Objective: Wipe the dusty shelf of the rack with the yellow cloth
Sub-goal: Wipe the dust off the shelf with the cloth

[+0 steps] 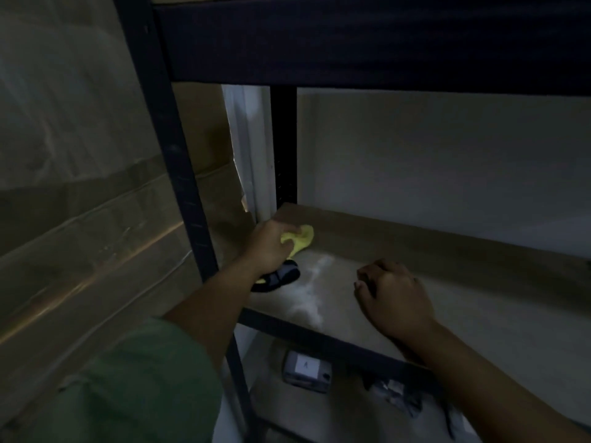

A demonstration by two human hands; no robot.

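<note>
The yellow cloth [302, 239] lies bunched at the back left corner of the rack's wooden shelf [499, 321], pressed down by my left hand [271, 244], whose fingers are closed around it. A pale streak of dust [308, 292] runs across the shelf board between my hands. My right hand [391, 295] rests on the shelf to the right of the dust, fingers curled into a loose fist, holding nothing. A dark object [279, 278] lies on the shelf under my left wrist.
The rack's dark metal front post [174, 148] stands left of my left arm, and a dark beam [367, 39] of the shelf above hangs overhead. Cardboard boxes [80, 187] fill the left. On the lower shelf lie a small grey device [307, 370] and crumpled items [399, 394].
</note>
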